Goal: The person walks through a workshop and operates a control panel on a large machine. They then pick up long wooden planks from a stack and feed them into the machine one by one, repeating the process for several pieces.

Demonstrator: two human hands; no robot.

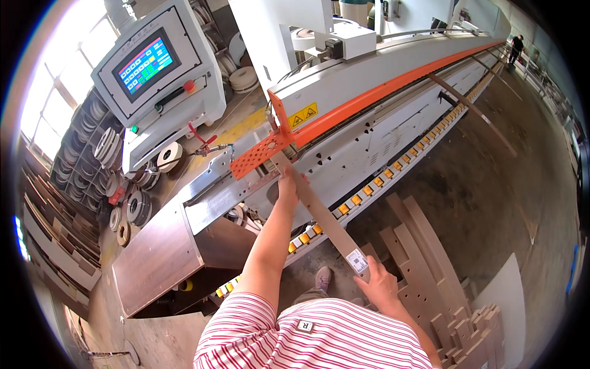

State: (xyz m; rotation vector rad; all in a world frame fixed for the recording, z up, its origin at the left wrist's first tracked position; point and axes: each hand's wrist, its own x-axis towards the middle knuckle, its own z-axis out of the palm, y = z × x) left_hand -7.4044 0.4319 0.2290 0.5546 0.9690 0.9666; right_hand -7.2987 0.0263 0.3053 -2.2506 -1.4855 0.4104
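Observation:
A long, narrow brown board (326, 218) slants from the machine down toward my right side, a white label (357, 261) stuck near its close end. My left hand (289, 184) is closed on the far part of the board, beside the orange perforated guard (258, 157). Around the labelled end, my right hand (378, 283) grips with its fingers closed. The far tip of the board reaches the infeed of the edge banding machine (369, 92), just under the guard; the exact contact there is hidden.
A control panel with a lit screen (146, 64) stands at the upper left. Yellow rollers (356, 200) line the machine's side. Stacked brown boards (424, 252) stand at lower right, a brown cabinet (160, 258) at left. Banding coils (139, 207) lie beyond; a person (516, 49) stands far off.

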